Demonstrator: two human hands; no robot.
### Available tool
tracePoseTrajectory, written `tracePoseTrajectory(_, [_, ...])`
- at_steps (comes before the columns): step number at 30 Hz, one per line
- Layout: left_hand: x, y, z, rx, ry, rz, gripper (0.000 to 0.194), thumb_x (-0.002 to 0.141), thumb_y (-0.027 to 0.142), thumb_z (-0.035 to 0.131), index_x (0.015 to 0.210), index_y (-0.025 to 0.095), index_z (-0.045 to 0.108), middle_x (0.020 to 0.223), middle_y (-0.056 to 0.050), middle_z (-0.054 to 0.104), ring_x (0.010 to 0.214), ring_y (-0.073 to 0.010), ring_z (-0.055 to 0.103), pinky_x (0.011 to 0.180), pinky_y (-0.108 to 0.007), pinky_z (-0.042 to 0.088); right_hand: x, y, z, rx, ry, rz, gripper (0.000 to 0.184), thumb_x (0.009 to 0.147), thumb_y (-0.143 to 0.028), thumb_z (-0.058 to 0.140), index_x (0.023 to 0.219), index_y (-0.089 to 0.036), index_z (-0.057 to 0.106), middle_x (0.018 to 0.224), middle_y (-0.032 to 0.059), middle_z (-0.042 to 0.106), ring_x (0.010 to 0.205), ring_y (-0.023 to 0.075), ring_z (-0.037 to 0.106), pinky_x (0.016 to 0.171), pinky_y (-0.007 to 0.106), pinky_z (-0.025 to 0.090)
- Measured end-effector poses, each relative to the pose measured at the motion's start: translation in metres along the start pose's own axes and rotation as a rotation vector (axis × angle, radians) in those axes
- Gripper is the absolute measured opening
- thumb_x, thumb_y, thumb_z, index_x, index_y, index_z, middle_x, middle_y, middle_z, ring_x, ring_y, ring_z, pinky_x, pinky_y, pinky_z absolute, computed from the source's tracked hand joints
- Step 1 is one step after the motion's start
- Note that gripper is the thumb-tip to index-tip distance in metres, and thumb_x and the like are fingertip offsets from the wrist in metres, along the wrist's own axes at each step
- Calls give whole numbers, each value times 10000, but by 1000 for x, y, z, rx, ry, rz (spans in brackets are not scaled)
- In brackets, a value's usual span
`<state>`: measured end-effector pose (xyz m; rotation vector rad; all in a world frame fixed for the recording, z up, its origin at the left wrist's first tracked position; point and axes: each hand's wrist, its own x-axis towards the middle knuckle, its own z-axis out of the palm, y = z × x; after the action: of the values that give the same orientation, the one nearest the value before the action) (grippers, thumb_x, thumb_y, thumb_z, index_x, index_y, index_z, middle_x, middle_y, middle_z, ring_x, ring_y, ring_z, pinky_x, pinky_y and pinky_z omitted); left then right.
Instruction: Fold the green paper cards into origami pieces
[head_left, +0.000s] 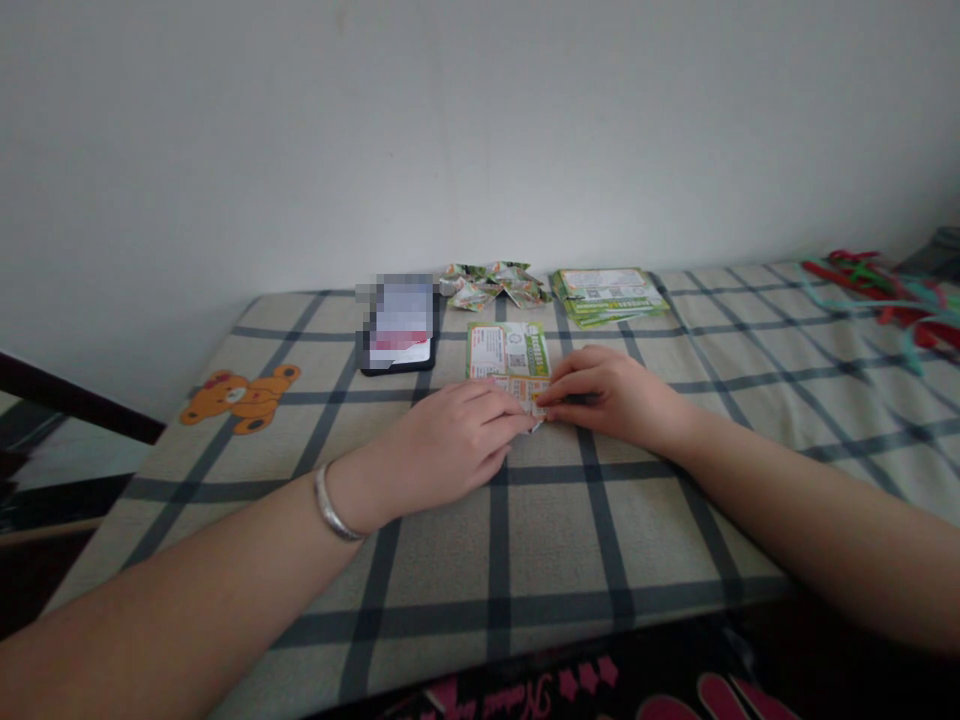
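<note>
plain pale-grey wall (480, 130): pretty dim, soft light, corners darker
black rectangular phone (401, 330): screen's pixelated mush
green-and-white printed paper sheet (495, 346): tiny print's soft, probably slight blur
cream-and-blue checked tablecloth (442, 560): stretched toward the edges

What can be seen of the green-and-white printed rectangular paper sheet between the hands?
The green-and-white printed paper sheet looks thin, with small print, a square code and a green band at its right. Its far part lies roughly flat on the beige checked cloth; its near part looks folded, showing orange print. The left-hand grip and right-hand grip touch that near part, partly hiding it.
</note>
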<state>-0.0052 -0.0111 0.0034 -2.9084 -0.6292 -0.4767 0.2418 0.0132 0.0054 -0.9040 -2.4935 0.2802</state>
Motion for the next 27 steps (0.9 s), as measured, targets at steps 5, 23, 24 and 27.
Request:
tracePoseTrajectory(5, [0,-1,1,-9,-7,5,313,914,177,522,1206,132,626,1183,-101,654,1112,-224,588,1026,-427,491,0,-1,2,-11,-2,21,142,852,-284,683,939,-214,770,953,59,700,875,178,621,813,327,493])
tracePoseTrajectory(23, [1,0,-1,-57,-27,-33,290,892,153,549,1166,167,645,1191,-88,638,1116,-220,575,1005,-427,497,3,1,2,79,18,53,154,842,-256,679,962,-205,761,919,59,717,862,171,631,796,319,484])
tracePoseTrajectory(24, [0,1,-1,-52,-29,-35,293,895,154,546,1172,170,643,1201,-87,633,1120,-221,571,1008,-429,494,4,0,2,85,14,68,153,847,-243,668,963,-201,759,910,57,719,858,171,632,794,317,483])
tracePoseTrajectory(27, [0,1,0,-33,-29,-34,300,904,158,532,1185,171,636,1217,-85,624,1123,-225,563,1010,-431,490,6,-1,4,84,39,158,180,828,-207,671,991,-192,745,861,45,718,794,161,626,734,299,484])
